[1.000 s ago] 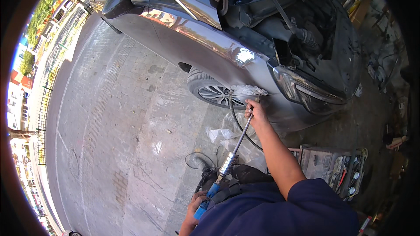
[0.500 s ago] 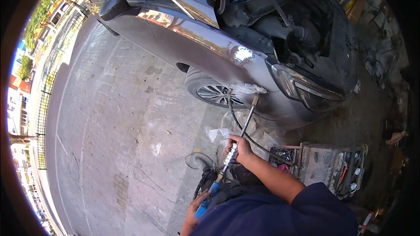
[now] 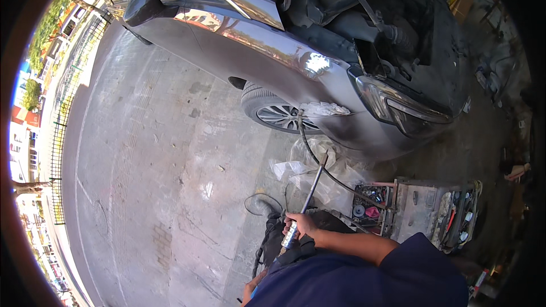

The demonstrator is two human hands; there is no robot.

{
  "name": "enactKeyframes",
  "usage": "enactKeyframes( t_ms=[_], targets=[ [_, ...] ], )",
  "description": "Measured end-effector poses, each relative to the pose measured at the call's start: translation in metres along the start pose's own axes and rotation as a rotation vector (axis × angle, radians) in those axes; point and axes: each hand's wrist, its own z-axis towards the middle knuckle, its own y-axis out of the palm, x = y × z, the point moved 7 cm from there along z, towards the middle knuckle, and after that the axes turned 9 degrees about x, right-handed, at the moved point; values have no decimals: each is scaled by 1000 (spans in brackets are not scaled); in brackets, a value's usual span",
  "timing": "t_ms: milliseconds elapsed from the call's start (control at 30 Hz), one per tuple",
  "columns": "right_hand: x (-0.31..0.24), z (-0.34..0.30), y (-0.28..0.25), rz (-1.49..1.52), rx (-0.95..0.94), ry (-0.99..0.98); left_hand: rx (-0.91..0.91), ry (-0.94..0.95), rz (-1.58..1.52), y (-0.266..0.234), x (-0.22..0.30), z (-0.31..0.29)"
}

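"State of the hands?"
"My right hand (image 3: pixel 302 225) is closed around the ribbed sleeve (image 3: pixel 289 235) of the rod tool (image 3: pixel 314 187), whose shaft points to 1 o'clock. My left hand (image 3: pixel 256 282), partly hidden, sits at 7 o'clock from it; grip: cannot tell."
"Surroundings, from the right hand?"
"Wheel (image 3: pixel 278 116), 12 o'clock; toolbox (image 3: pixel 412 213), 3 o'clock."

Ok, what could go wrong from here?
The long rod tool in the right hand has its tip close to the black hose in this view, so it might snag. It also points toward the grey car; a careless swing could mark the bodywork. The crumpled plastic sheet on the ground could perhaps slip underfoot.
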Motion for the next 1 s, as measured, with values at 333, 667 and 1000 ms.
enactKeyframes(
  t_ms=[333, 667, 1000],
  targets=[
    [-87, -68, 88, 100, -203, -183, 127, 105, 184, -24, 90, 28],
    [-170, -140, 177, 214, -385, -428, 237, 265, 138, -32, 208, 24],
    [-192, -151, 182, 340, -268, -480, 222, 294, 163, -33, 262, 35]
  ],
)
